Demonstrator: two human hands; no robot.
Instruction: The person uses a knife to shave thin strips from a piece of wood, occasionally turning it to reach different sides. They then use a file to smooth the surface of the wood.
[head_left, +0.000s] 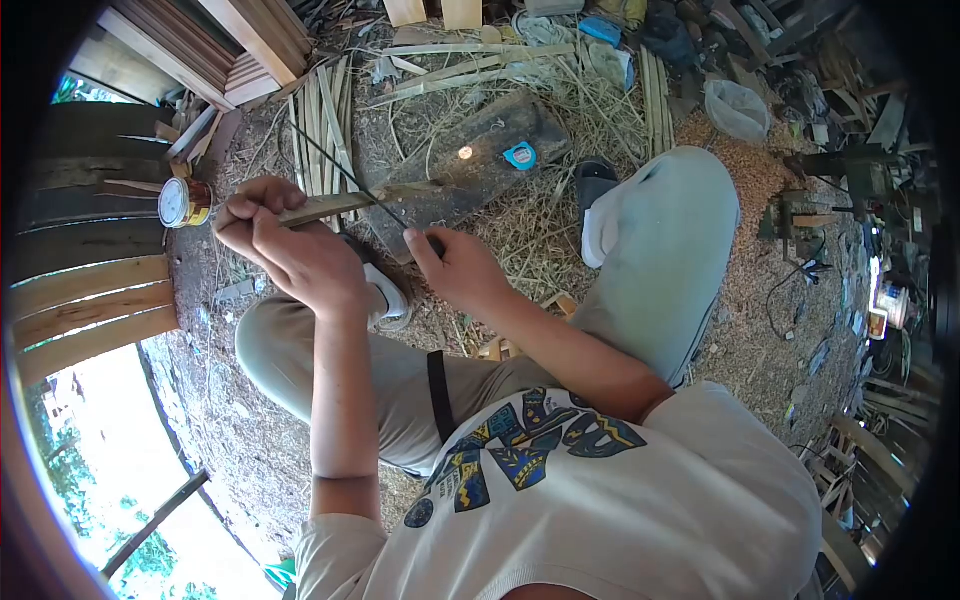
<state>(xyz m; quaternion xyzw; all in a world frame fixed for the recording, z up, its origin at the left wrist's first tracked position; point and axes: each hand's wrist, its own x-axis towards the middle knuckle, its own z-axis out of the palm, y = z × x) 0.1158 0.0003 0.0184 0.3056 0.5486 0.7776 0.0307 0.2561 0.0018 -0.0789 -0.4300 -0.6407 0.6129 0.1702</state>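
Note:
My left hand (285,235) is closed around one end of a bamboo strip (335,206), which points to the right over a dark wooden board (400,225). In my right hand (460,270) is the dark handle of a long knife, gripped with the thumb along it. The thin knife blade (325,155), seen nearly edge-on, slants up and to the left and crosses the strip around its middle. Whether the edge is cutting into the strip cannot be made out. A blue tape measure (520,155) rests on the board beyond my right hand.
Several split strips (325,125) lie on the ground past my left hand, among shavings (510,230). A can (185,203) stands by the slatted wall (90,290) at left. A plastic bag (738,108) and scrap wood lie at the upper right.

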